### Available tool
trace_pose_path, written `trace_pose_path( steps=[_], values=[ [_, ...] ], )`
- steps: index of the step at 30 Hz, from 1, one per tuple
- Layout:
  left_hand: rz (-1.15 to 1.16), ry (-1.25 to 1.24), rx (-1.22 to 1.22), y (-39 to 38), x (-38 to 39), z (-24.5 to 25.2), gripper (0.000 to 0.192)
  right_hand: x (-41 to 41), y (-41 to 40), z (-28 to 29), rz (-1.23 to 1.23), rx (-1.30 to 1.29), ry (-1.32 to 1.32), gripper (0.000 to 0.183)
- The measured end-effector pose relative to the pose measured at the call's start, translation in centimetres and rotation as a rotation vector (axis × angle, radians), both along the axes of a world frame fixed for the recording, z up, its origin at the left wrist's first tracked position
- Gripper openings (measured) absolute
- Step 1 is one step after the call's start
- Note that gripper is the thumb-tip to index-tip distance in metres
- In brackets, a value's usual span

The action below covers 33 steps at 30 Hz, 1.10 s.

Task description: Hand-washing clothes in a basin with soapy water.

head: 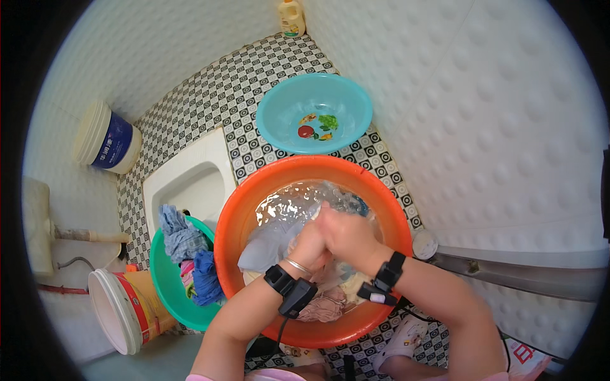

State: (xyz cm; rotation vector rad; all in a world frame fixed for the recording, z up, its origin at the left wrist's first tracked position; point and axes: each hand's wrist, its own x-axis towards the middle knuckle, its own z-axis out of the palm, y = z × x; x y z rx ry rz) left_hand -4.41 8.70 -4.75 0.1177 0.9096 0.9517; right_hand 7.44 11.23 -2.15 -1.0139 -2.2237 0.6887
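Observation:
A large orange plastic basin point(310, 335) holds water and several pieces of wet laundry. Over its middle, my left hand point(307, 243) and my right hand point(340, 231) are pressed together with curled fingers, around what seems to be a bit of light wet cloth that they mostly hide. Pale bluish-white cloth point(264, 247) bulges out of the water left of my hands. Below them lie a dusty-pink cloth point(324, 305) and a cream cloth point(352, 288). A dark blue item point(360, 205) shows at the basin's far right side. Both wrists wear black strapped devices with cables.
A green basin point(164, 285) with blue and pink clothes touches the orange one at left. Beyond stand a turquoise basin point(314, 146), a squat toilet point(190, 183) and a yellow bottle point(291, 19). Two buckets, one white point(109, 138) and one yellow point(143, 305), are at left. A wall rises at right.

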Motion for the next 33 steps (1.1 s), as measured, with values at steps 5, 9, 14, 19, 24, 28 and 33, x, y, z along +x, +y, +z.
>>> trace_pose_path(
  steps=[5,9,14,19,24,28,33],
  values=[
    [-0.015,-0.043,0.015,-0.2,1.5,3.4,0.043,1.3,1.5,1.8,-0.045,-0.01,-0.048,0.019],
    [0.028,-0.201,0.093,0.6,0.3,7.6,0.046,2.3,2.7,2.7,-0.075,-0.388,0.124,0.025],
    [0.155,-0.123,0.044,-1.2,-2.9,5.8,0.036,5.9,3.2,2.6,0.214,-0.939,0.02,0.023],
    [0.221,-0.131,-0.004,-2.9,-1.5,-0.5,0.034,1.7,-0.1,-1.0,-0.014,-0.704,0.41,0.021],
    [0.071,0.314,0.48,-4.3,0.1,0.7,0.034,-0.6,-3.1,2.8,0.225,-0.109,0.273,0.022],
    [0.171,0.084,-0.068,-3.5,2.1,1.3,0.041,0.9,-0.4,-0.1,-0.074,-0.157,0.08,0.023],
    [0.155,0.022,-0.047,-4.2,0.6,1.0,0.04,0.6,-3.4,1.5,0.085,-0.161,0.149,0.022]
  ],
)
